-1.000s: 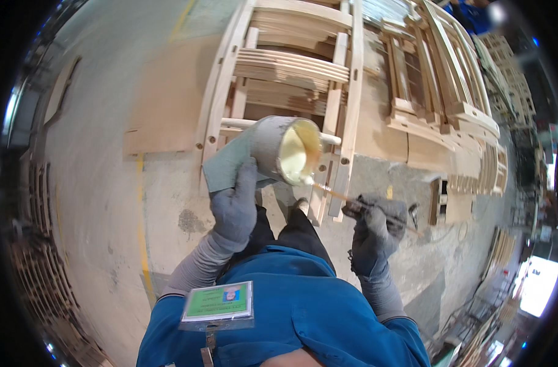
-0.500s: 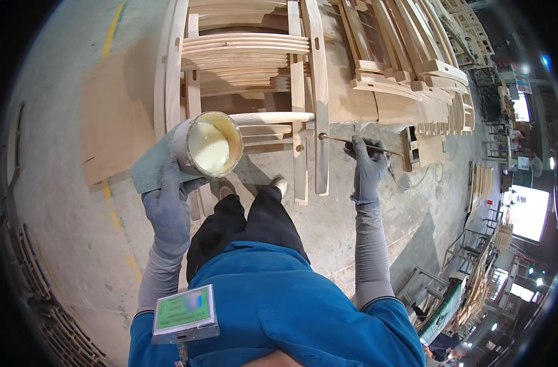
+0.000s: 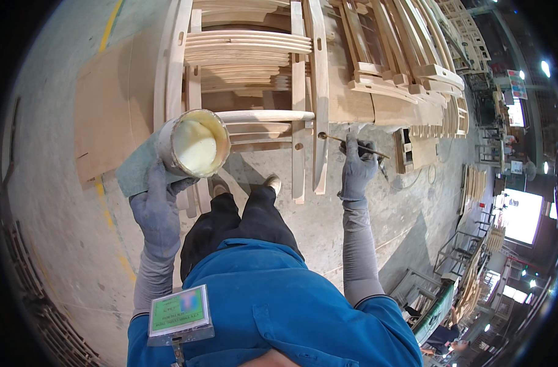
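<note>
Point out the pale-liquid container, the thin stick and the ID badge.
Container [image 3: 164, 143]: head view, on its outer wall.
Thin stick [image 3: 334, 139]: head view, on its shaft.
ID badge [image 3: 180, 312]: head view, on its green card.

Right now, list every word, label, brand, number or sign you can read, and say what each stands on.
None reads clearly enough to quote.
Green-and-white badge on the blue shirt: small lines of print, too small and blurred.
Coloured panel in the right background: too small to make out.
Pot in the left hand: no print visible.
</note>
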Demonstrator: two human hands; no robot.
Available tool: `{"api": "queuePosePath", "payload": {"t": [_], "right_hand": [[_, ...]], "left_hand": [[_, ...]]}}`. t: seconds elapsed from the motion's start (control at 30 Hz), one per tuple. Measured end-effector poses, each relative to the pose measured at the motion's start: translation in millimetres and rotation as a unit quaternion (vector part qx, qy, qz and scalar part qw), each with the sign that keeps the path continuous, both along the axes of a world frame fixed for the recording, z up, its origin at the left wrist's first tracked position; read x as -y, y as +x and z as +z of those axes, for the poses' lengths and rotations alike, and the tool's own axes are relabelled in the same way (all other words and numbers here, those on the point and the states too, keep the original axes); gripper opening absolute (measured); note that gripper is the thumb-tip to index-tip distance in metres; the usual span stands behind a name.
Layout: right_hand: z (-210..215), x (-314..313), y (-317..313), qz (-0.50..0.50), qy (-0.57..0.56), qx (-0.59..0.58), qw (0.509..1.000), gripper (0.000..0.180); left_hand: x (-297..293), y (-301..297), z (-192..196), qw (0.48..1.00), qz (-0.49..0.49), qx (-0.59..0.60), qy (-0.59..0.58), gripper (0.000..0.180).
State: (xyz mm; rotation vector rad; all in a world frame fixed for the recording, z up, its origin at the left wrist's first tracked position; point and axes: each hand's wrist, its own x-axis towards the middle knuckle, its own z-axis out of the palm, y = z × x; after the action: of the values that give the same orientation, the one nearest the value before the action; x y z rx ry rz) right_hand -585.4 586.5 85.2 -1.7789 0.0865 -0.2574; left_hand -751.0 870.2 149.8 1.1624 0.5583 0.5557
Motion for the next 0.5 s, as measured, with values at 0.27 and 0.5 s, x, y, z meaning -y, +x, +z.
{"api": "queuePosePath", "payload": {"t": [0.27, 0.5], "right_hand": [[1.3, -11.4, 5.6, -0.018, 0.060, -0.003, 0.998, 0.021], [-4.3, -7.6, 4.2, 0.017, 0.035, -0.002, 0.999, 0.019]], "left_hand": [[-5.2, -4.9, 5.3, 0.999, 0.025, -0.013, 0.025, 0.032], [-12.8, -11.9, 6.2, 0.997, 0.051, -0.022, 0.045, 0.033]]}}
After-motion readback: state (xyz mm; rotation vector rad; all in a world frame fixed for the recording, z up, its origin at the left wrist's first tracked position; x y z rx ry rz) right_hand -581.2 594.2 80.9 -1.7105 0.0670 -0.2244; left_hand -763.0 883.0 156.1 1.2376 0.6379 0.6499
